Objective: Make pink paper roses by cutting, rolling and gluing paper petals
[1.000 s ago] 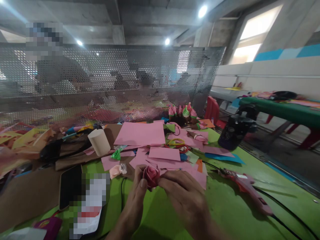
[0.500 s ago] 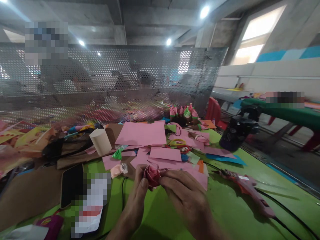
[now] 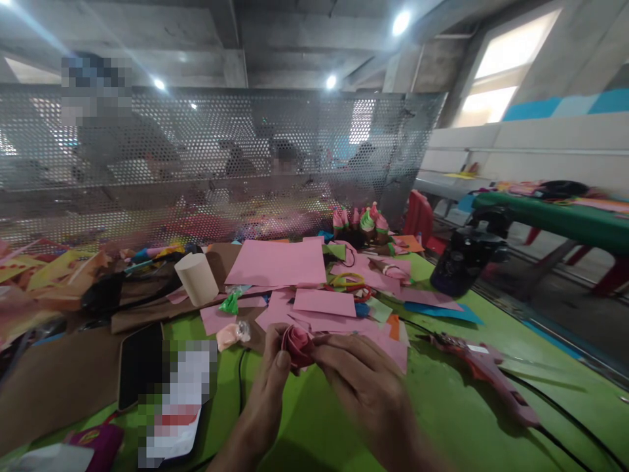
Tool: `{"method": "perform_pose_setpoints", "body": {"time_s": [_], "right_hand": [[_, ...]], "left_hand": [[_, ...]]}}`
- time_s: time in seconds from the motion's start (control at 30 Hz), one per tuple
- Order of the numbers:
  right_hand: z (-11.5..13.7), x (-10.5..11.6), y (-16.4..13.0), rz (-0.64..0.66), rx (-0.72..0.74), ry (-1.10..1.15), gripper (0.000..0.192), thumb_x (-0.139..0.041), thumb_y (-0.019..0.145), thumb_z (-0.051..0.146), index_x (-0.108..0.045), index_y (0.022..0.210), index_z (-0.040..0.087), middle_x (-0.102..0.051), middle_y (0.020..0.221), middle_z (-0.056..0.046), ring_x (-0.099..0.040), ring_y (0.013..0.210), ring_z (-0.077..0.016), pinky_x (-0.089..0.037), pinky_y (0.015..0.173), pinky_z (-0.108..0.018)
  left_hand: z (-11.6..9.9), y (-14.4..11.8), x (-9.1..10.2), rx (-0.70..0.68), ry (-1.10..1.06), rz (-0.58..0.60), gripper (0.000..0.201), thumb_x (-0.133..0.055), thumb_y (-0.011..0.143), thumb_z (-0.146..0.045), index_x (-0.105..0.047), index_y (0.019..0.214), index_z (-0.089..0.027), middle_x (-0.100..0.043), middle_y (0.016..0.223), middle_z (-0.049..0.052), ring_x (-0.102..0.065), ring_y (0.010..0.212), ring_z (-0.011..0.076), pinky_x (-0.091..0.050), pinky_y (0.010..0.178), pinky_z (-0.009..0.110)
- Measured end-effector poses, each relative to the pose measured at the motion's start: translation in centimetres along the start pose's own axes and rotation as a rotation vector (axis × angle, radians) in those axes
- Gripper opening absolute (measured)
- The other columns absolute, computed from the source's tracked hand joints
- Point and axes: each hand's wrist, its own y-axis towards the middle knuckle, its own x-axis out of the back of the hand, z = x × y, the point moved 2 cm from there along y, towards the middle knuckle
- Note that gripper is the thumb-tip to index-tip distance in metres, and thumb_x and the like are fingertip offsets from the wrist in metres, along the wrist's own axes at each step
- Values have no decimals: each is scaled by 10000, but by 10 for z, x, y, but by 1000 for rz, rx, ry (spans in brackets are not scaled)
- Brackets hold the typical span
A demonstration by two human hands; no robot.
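Between my two hands is a pink paper rose (image 3: 297,345) with petals curled in a spiral, raised above the green table (image 3: 314,426). My left hand (image 3: 273,373) pinches it from the left, thumb in front. From the right, the fingertips of my right hand (image 3: 366,377) close on its outer petal edge. Pink paper sheets (image 3: 324,303) lie just behind the rose. A peach-coloured lump in clear wrap (image 3: 230,335) rests left of my left hand.
To the right lies a pink glue gun (image 3: 484,367) with its cord, and a dark jug (image 3: 464,259) stands beyond. A white cylinder (image 3: 197,280), yellow-handled scissors (image 3: 348,282) and a phone (image 3: 141,367) lie around. Behind rises a perforated metal screen (image 3: 221,157), with people beyond it.
Hands and rose stay in almost the same place. The rose is turned slightly, its spiral facing up a little more. A person behind the screen has shifted slightly.
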Motion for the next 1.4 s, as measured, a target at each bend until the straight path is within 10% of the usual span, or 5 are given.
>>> {"method": "perform_pose_setpoints", "body": {"time_s": [1.4], "right_hand": [[-2, -1, 0, 18, -57, 69, 189, -595, 878, 83, -706, 970, 205, -728, 924, -53, -667, 841, -190, -557, 726, -315]], "left_hand": [[16, 4, 5, -21, -14, -9, 499, -530, 785, -700, -591, 918, -223, -583, 825, 55, -526, 754, 225, -449, 688, 367]]}}
